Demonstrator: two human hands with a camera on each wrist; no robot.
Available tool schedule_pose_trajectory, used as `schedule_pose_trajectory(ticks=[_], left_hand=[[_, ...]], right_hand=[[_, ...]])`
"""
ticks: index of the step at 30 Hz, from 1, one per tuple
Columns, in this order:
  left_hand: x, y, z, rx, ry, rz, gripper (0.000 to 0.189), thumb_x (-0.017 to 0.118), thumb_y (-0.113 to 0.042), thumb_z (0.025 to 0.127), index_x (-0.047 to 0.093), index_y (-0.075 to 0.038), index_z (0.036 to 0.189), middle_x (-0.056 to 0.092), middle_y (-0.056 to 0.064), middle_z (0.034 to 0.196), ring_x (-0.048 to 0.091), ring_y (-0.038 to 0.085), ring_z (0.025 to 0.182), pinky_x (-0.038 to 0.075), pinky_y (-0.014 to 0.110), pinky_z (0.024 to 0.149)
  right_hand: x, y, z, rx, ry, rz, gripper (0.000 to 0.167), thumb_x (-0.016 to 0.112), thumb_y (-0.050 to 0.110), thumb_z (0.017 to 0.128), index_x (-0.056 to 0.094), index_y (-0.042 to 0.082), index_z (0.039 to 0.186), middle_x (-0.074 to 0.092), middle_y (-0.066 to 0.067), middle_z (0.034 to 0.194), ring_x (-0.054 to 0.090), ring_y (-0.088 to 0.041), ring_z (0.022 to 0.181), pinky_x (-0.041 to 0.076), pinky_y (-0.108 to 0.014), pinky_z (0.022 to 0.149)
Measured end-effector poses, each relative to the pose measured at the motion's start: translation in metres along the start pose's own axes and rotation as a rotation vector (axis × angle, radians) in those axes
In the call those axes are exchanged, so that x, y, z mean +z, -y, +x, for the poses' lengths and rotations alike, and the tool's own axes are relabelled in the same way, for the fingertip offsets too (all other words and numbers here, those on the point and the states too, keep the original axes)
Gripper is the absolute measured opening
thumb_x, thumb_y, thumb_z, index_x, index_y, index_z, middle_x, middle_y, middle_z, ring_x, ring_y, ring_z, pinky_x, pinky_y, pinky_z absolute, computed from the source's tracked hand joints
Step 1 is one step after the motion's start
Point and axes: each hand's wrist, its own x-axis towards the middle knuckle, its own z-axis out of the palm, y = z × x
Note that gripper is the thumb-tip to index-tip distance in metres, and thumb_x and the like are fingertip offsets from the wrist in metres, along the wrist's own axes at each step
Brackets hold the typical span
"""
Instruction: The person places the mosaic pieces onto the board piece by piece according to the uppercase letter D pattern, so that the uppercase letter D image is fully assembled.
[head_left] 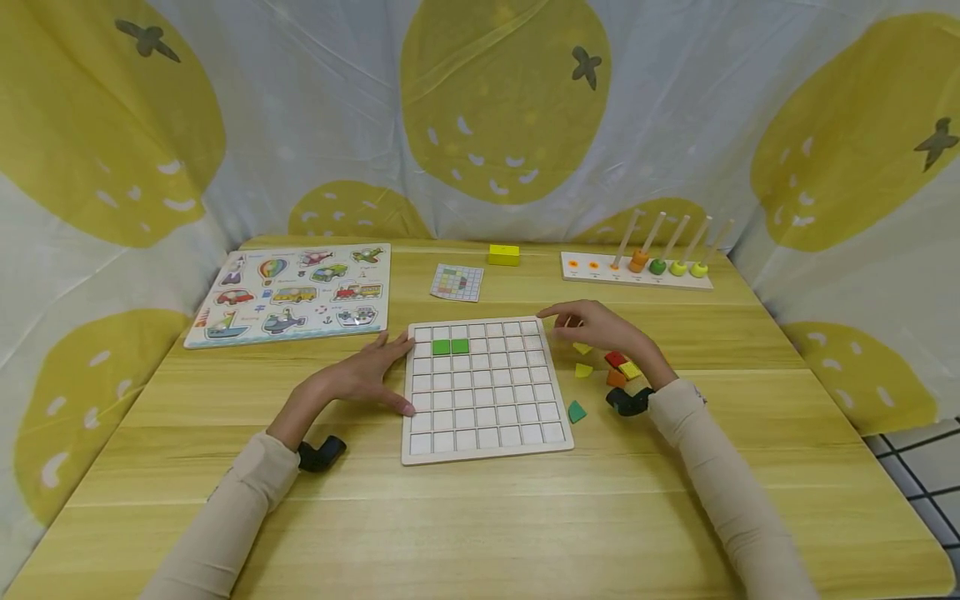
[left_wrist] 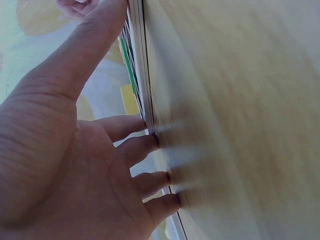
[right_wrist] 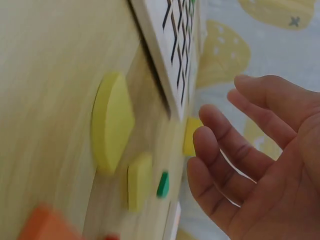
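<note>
White cloth (head_left: 337, 150) printed with large yellow fruit hangs behind and at both sides of a wood-grain table (head_left: 487, 525).

One grid board (head_left: 487, 453) lies flat near the middle of the table, between the two hands. It is close to square, with no clear long axis; its near edge faces the person and slants up slightly toward the right. Two green tiles (head_left: 450, 347) sit side by side in its second row from the far edge, running left to right.

Just right of the board, the head view shows six loose pieces: three yellow (head_left: 583, 371), one red (head_left: 616, 359), one orange (head_left: 616, 378) and one green (head_left: 577, 412), whose tip points away from the person. The right wrist view shows a green piece (right_wrist: 163, 185) beyond two yellow ones.

Left hand (head_left: 365, 375) is spread wide, fingers and thumb against the board's left edge, gripping nothing. Right hand (head_left: 592, 325) is half open with fingers loosely bent, empty, at the far right corner; whether the index fingertip touches it, I cannot tell.

Farther back lie one vehicle puzzle (head_left: 300, 336) and one peg stand (head_left: 645, 281) with five pegs, both long from left to right, plus one card (head_left: 457, 283) and one yellow block (head_left: 503, 256).
</note>
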Motion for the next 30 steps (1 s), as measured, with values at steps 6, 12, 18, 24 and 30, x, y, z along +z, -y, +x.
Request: schedule_pose_trajectory(ticks=[6,12,18,24,30], left_hand=[[-0.001,-0.001,-0.002,-0.004,-0.002,-0.007,0.113,0.079,-0.053,0.072,0.018,-0.004,0.153,0.005,0.02,0.159,-0.006,0.048,0.143,0.01,0.068,0.108],[0.0,-0.001,-0.001,-0.009,-0.004,-0.01,0.114,0.079,-0.053,0.071,0.018,-0.004,0.153,0.006,0.02,0.159,-0.006,0.048,0.143,0.01,0.067,0.109],[-0.001,-0.002,-0.002,-0.011,-0.003,-0.021,0.114,0.079,-0.053,0.07,0.018,-0.005,0.153,0.005,0.019,0.16,-0.008,0.047,0.143,0.009,0.067,0.109],[-0.001,-0.003,-0.002,-0.011,0.0,-0.019,0.114,0.079,-0.054,0.071,0.017,-0.006,0.154,0.004,0.018,0.16,-0.008,0.046,0.143,0.009,0.067,0.109],[-0.001,-0.003,-0.002,-0.004,-0.005,-0.019,0.113,0.079,-0.053,0.071,0.018,-0.005,0.153,0.005,0.019,0.159,-0.008,0.047,0.143,0.009,0.067,0.109]], right_hand=[[-0.019,-0.019,-0.026,0.039,-0.092,-0.023,0.042,0.061,0.017,0.095,0.055,0.003,0.134,0.065,-0.015,0.104,0.061,-0.029,0.093,0.05,-0.043,0.082],[-0.03,-0.043,-0.048,0.076,-0.164,-0.039,0.043,0.06,0.017,0.095,0.052,-0.001,0.134,0.063,-0.02,0.109,0.06,-0.035,0.099,0.048,-0.051,0.088],[-0.035,-0.062,-0.067,0.164,-0.209,0.013,0.046,0.059,0.02,0.097,0.049,-0.001,0.137,0.057,-0.026,0.121,0.056,-0.038,0.105,0.049,-0.049,0.086],[-0.036,-0.078,-0.079,0.237,-0.251,0.08,0.049,0.058,0.016,0.097,0.045,-0.003,0.139,0.053,-0.029,0.124,0.054,-0.04,0.106,0.051,-0.044,0.082],[-0.035,-0.085,-0.086,0.265,-0.267,0.034,0.046,0.061,0.014,0.095,0.048,-0.005,0.135,0.057,-0.027,0.114,0.057,-0.036,0.097,0.049,-0.029,0.075]])
